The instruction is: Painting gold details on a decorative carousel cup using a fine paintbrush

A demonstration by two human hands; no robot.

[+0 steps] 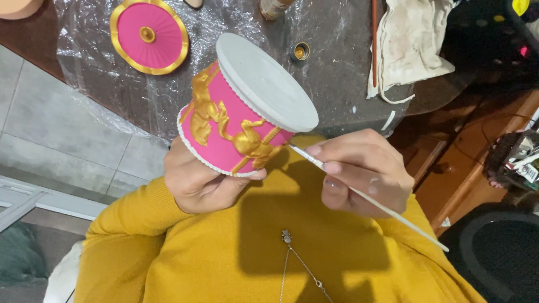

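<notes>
While the left hand (pixel 193 182) cups the tilted pink drum (pixel 241 112) from below, right hand (pixel 365 174) pinching a thin brush (pixel 370 202) against it.

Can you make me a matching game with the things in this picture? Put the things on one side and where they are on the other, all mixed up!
Things:
1. pink and gold drum
2. thin white brush
3. round pink lid
4. white cloth

Places:
A. lying flat on the plastic sheet, top left
B. held in the left hand
C. crumpled on the table, top right
D. held in the right hand

Pairs: 1-B, 2-D, 3-A, 4-C
</notes>
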